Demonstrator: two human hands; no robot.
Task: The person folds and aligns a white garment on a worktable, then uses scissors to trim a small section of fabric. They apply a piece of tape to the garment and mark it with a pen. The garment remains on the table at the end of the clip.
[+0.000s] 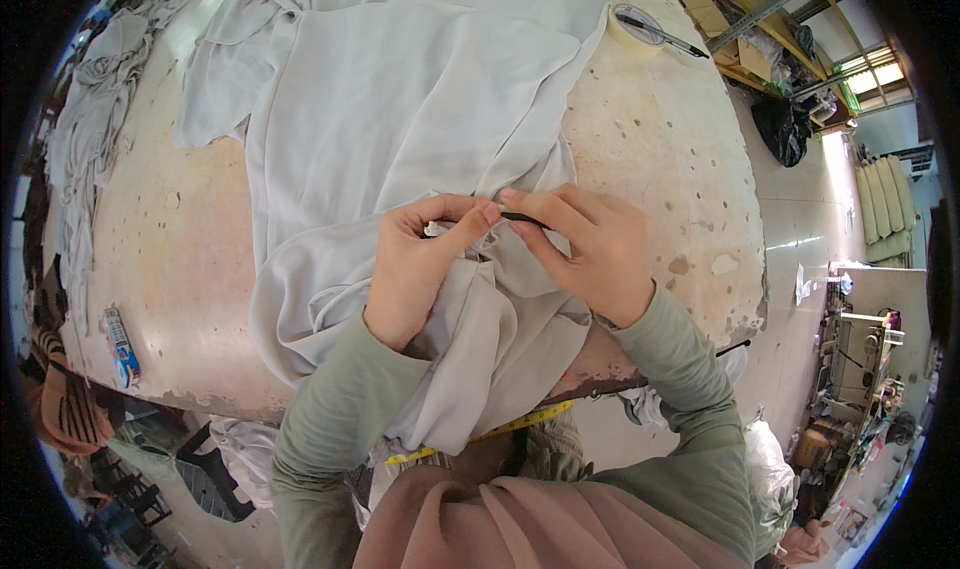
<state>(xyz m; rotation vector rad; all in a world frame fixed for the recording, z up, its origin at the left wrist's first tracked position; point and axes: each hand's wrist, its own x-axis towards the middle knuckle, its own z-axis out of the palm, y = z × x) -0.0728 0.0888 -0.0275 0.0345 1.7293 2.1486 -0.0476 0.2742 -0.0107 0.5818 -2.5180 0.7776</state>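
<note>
A large pale grey garment (370, 89) of thin cloth is spread over the worktable, and its near part is bunched up toward me. My left hand (412, 264) is closed, pinching a small gathered bit of this cloth between thumb and forefinger. Close beside it, my right hand (600, 244) grips a slim black tool (525, 219) between thumb and fingers. The tool's tip points left at the pinched cloth, near my left fingertips. Its kind cannot be made out, and the fingers hide part of it. The bunched cloth hangs over the table's near edge against me.
The worn, pitted worktable (680, 159) has a curved-looking near edge. On its far right lies a roll of tape (635, 31) with a black pen (675, 39) across it. A small blue box (121, 347) lies at the left. More grey cloth (95, 119) is heaped far left.
</note>
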